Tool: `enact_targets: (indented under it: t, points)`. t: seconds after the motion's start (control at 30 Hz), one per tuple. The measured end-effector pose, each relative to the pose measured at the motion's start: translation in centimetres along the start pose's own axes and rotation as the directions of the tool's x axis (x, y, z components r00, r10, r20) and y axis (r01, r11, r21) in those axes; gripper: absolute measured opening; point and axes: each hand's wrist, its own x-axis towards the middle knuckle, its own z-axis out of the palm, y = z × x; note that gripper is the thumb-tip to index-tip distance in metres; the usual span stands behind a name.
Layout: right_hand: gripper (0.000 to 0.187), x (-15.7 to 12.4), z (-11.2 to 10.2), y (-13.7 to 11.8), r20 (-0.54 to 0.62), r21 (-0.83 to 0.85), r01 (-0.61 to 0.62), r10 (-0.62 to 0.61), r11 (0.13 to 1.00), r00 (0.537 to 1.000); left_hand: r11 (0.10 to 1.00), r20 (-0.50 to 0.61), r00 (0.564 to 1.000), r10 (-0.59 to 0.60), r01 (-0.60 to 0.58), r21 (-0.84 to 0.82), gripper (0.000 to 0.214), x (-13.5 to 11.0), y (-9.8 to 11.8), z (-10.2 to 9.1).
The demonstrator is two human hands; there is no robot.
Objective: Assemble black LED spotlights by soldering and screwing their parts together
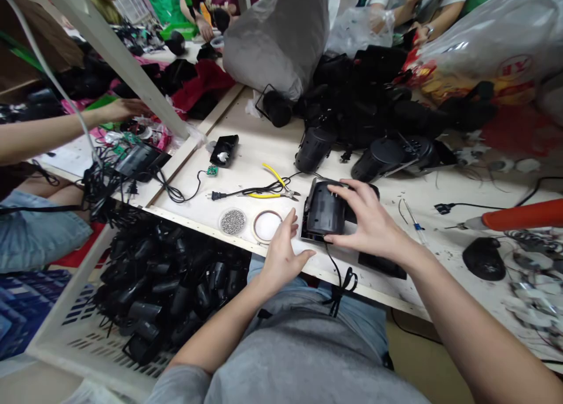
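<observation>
My right hand is closed around a black cylindrical housing, thumb near its lower edge and fingers over the top. The housing rests on the white bench, and a black cord hangs from it over the front edge. Just left of it, my left hand is open with nothing in it, fingers spread. A roll of tape and a round dish of small metal screws lie beyond the left hand. Yellow-handled cutters lie across a plug cord farther back.
Black housings crowd the back of the bench. At the right are an orange-handled tool and loose wired parts. A crate of black parts stands below left. A co-worker's arm reaches in; a slanting post rises there.
</observation>
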Motion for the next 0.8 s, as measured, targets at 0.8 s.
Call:
enact_targets:
  t: [0.8]
  points:
    - [0.087, -0.7, 2.2, -0.6, 0.051, -0.058, 0.049, -0.046, 0.997, 0.998, 0.981, 0.010, 0.997, -0.076, 0.076, -0.177, 0.090, 1.0, -0.3, 1.8]
